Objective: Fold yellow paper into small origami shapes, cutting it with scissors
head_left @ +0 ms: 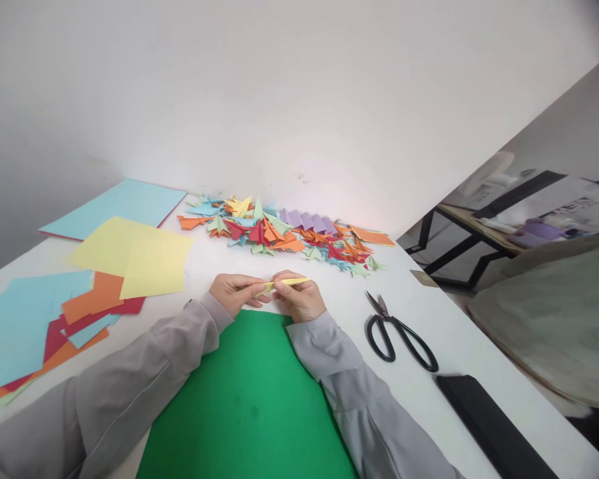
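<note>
Both of my hands hold one narrow strip of folded yellow paper [295, 281] above the far edge of a green sheet [249, 392]. My left hand [235, 293] pinches its left end between thumb and fingers. On the other side my right hand [299, 303] is closed on the middle, and the paper's tip sticks out to the right. Behind the hands lies a long pile of small folded paper pieces [259, 229] in orange, red, blue, green and yellow. Some look like little paper planes.
Open black-handled scissors [392, 326] lie to the right, with a black flat case [489, 419] nearer me. At left are yellow paper [154, 256], blue sheets [120, 206] and overlapping coloured scraps [100, 296]. A purple pleated paper [307, 221] rests by the wall.
</note>
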